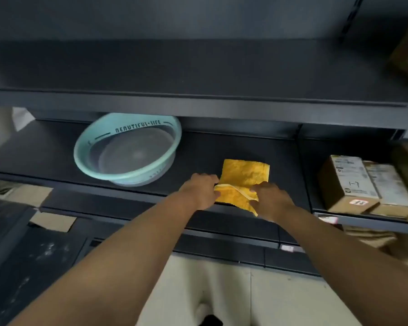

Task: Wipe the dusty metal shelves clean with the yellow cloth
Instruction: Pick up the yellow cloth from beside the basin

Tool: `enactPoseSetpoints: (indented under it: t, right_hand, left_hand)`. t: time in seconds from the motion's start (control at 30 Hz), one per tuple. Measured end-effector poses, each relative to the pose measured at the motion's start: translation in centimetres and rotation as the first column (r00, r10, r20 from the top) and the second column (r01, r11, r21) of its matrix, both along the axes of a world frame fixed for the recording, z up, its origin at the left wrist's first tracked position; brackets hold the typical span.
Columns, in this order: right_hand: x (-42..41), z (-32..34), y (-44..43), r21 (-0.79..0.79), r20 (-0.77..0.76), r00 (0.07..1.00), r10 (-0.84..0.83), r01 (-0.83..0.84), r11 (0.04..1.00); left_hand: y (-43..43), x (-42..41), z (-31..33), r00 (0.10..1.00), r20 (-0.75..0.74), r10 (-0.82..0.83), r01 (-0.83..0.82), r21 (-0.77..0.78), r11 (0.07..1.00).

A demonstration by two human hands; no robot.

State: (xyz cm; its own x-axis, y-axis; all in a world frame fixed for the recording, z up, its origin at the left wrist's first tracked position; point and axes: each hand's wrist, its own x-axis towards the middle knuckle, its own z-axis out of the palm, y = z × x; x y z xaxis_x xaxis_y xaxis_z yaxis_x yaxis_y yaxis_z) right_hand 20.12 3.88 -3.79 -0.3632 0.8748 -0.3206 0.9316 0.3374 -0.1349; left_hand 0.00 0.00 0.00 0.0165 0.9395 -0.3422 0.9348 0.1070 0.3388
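Observation:
A yellow cloth (244,175) lies partly folded on the dark metal shelf (198,149) in front of me, its near edge at the shelf's front lip. My left hand (199,190) pinches the cloth's near left corner. My right hand (271,198) pinches the near right part, where a fold with a pale hem is lifted. Both forearms reach in from below. Another dark shelf (198,67) runs above this one.
A teal plastic basin (127,149) holding water sits on the same shelf, left of the cloth. Cardboard boxes (353,182) stand on the adjoining shelf at right. Lower shelves and flat cardboard (52,222) lie below at left.

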Motion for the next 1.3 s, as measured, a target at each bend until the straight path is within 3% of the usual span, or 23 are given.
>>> enactPoseSetpoints:
  t: [0.17, 0.37, 0.47, 0.57, 0.7, 0.83, 0.97, 1.03, 1.1, 1.2, 1.3]
  right_hand:
    - [-1.4, -2.3, 0.4, 0.039, 0.031, 0.994, -0.107, 0.106, 0.994]
    - [-2.4, -2.8, 1.0, 0.213, 0.106, 0.986, -0.131, 0.106, 0.971]
    - [-2.9, -1.2, 1.4, 0.251, -0.112, 0.983, -0.147, 0.171, 0.953]
    - [-3.8, 0.9, 1.3, 0.199, -0.377, 0.912, -0.16, 0.248, 0.948]
    - [-5.7, 4.2, 0.8, 0.242, -0.557, 0.831, -0.022, 0.187, 0.952]
    - [-6.6, 6.3, 0.1, 0.285, -0.612, 0.785, 0.096, 0.106, 0.953]
    - [-7.2, 7.9, -1.8, 0.253, -0.651, 0.738, 0.175, -0.006, 0.967]
    - [-7.9, 9.4, -3.3, 0.268, -0.693, 0.678, 0.245, -0.074, 0.961]
    - [-8.4, 11.1, -5.1, 0.29, -0.736, 0.598, 0.318, -0.147, 0.946]
    - [-8.8, 13.1, -7.6, 0.336, -0.757, 0.5, 0.42, -0.253, 0.907]
    - [-8.9, 13.8, -9.9, 0.358, -0.703, 0.505, 0.5, -0.357, 0.863]
  left_hand:
    - [2.7, -2.0, -2.1, 0.997, -0.003, -0.074, 0.074, -0.032, 0.997]
    - [3.7, -3.1, -3.3, 0.988, 0.005, -0.152, 0.152, -0.037, 0.988]
    - [4.2, -3.2, -2.9, 0.984, 0.014, -0.176, 0.176, 0.006, 0.984]
    - [4.3, -2.9, -2.3, 0.985, 0.079, -0.154, 0.153, 0.019, 0.988]
    - [3.4, -2.9, -1.7, 0.976, 0.162, -0.145, 0.136, 0.063, 0.989]
    - [0.8, -3.9, -0.6, 0.948, 0.316, 0.027, -0.086, 0.175, 0.981]
    - [-2.7, -5.0, 0.9, 0.793, 0.55, 0.262, -0.352, 0.062, 0.934]
    - [-5.3, -4.8, 1.7, 0.748, 0.595, 0.294, -0.332, -0.048, 0.942]
    - [-8.1, -4.0, 2.4, 0.809, 0.516, 0.28, -0.311, -0.028, 0.95]
    - [-12.3, -2.9, 3.7, 0.822, 0.38, 0.425, -0.515, 0.173, 0.84]
    - [-17.2, -3.2, 4.9, 0.647, 0.404, 0.646, -0.762, 0.328, 0.558]
